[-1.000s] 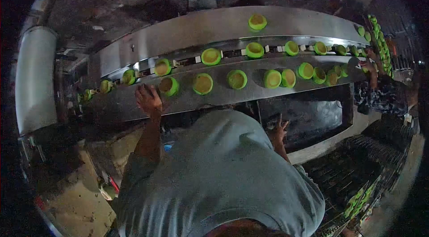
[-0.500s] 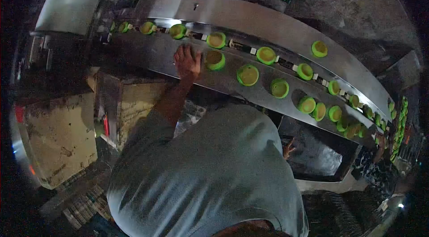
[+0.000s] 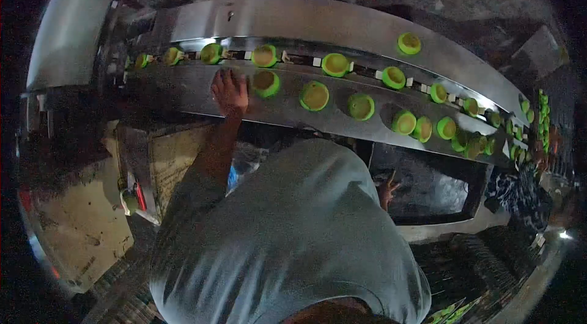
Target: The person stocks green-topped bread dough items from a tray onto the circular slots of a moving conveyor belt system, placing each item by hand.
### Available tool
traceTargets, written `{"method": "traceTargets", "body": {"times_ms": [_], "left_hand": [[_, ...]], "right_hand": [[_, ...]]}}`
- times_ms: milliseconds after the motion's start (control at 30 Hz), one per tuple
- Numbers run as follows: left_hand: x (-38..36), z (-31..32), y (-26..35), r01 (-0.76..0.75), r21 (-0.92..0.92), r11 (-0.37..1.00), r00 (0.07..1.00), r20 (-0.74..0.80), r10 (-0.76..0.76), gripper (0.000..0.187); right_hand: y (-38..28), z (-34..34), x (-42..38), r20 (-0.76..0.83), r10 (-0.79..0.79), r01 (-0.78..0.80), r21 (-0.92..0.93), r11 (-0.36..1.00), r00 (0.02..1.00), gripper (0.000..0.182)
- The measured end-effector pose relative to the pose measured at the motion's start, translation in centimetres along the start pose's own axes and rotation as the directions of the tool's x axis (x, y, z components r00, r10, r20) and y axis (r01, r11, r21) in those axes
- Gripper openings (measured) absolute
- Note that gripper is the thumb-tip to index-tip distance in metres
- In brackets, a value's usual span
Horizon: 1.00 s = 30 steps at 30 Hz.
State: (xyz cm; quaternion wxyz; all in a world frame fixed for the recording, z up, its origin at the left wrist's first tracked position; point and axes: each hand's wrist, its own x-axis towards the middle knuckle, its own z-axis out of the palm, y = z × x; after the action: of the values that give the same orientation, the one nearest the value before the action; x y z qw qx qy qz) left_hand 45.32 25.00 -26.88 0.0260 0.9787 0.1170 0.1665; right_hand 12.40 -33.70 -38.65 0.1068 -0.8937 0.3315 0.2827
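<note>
My left hand [image 3: 230, 93] lies palm down with fingers a little apart on a steel ledge [image 3: 189, 88]. Just right of it, and apart from it, sits a round green cup-like piece [image 3: 266, 84] with a brownish hollow top. Further right along this ledge stand several more such pieces, among them one green cup [image 3: 314, 96] and another [image 3: 361, 107]. Low on the right, by my grey shirt, my right hand [image 3: 387, 191] shows partly, its fingers spread and nothing in them. My body hides the rest of that arm.
Beyond the ledge a narrow conveyor track [image 3: 299, 60] carries a row of similar green cups [image 3: 335, 65]. One green cup [image 3: 409, 44] rests on the far steel rim. A dark tray-like recess [image 3: 428, 189] lies near my right hand; worn boxes [image 3: 92, 214] stand at left.
My view has turned, so the ledge and cups appear further left. My left hand stays flat beside the same cup. My right hand remains low by my side.
</note>
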Motion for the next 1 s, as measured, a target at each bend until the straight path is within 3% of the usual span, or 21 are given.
{"method": "traceTargets", "body": {"times_ms": [33, 133, 167, 267, 333, 467, 567, 667, 733, 867, 933, 1000], "left_hand": [[0.0, -0.5, 0.5, 0.075, -0.107, 0.991, 0.997, -0.009, -0.076, 0.061], [0.5, -2.1, 1.4, 0.097, -0.074, 0.993, 0.995, 0.039, -0.094, 0.061], [0.2, -0.6, 0.3, 0.083, -0.087, 0.993, 0.996, 0.041, -0.079, 0.061], [-0.5, 2.1, -1.1, -0.109, 0.132, 0.985, 0.994, -0.003, 0.11, 0.06], [-0.2, 0.2, 0.1, 0.075, -0.068, 0.995, 0.997, 0.006, -0.075, 0.061], [0.1, -1.1, 0.7, 0.042, -0.091, 0.995, 0.997, 0.062, -0.036, 0.062], [0.2, -1.5, 1.3, 0.095, -0.087, 0.992, 0.995, 0.051, -0.091, 0.06], [0.1, -1.6, 0.9, 0.002, -0.097, 0.995, 1.0, -0.031, -0.005, 0.059], [-0.1, -0.3, -0.2, -0.127, 0.168, 0.977, 0.992, 0.046, 0.121, 0.058], [0.1, -0.1, -0.3, -0.076, 0.082, 0.994, 0.997, 0.037, 0.073, 0.058], [0.3, -1.5, 0.7, 0.018, -0.045, 0.999, 0.999, 0.034, -0.017, 0.057], [0.4, -3.2, 1.8, 0.036, -0.058, 0.998, 0.998, 0.047, -0.033, 0.057]], "right_hand": [[-0.6, -0.2, -0.3, 0.006, 0.002, -0.002, 0.001, 1.0, 1.0, 0.116], [-1.6, -1.4, -1.0, 0.026, 0.003, -0.002, -0.034, 0.999, 1.0, 0.116], [-1.9, -1.6, -1.2, 0.031, 0.004, -0.002, -0.046, 0.999, 1.0, 0.116], [-1.7, -1.6, -2.0, -0.07, -0.014, 0.02, 0.096, 0.995, 0.997, 0.108], [-2.2, -2.4, -2.3, -0.065, -0.007, 0.014, 0.109, 0.994, 0.998, 0.103], [-2.9, -2.7, -2.6, -0.006, -0.049, 0.049, -0.008, 0.999, 0.999, 0.095], [-2.2, -1.1, -2.0, -0.102, -0.081, 0.067, -0.134, 0.989, 0.992, 0.098], [-2.8, -2.9, -2.6, -0.024, -0.03, 0.032, 0.095, 0.995, 0.999, 0.128], [-4.5, -4.9, -3.7, -0.011, -0.011, 0.012, 0.026, 1.0, 1.0, 0.103], [-4.8, -5.3, -3.9, -0.005, 0.042, -0.041, 0.13, 0.991, 0.999, 0.115], [-4.8, -5.3, -3.6, 0.014, 0.041, -0.042, 0.123, 0.991, 0.999, 0.123], [-4.7, -5.4, -3.6, 0.044, 0.007, -0.011, 0.089, 0.996, 0.999, 0.119]]}}
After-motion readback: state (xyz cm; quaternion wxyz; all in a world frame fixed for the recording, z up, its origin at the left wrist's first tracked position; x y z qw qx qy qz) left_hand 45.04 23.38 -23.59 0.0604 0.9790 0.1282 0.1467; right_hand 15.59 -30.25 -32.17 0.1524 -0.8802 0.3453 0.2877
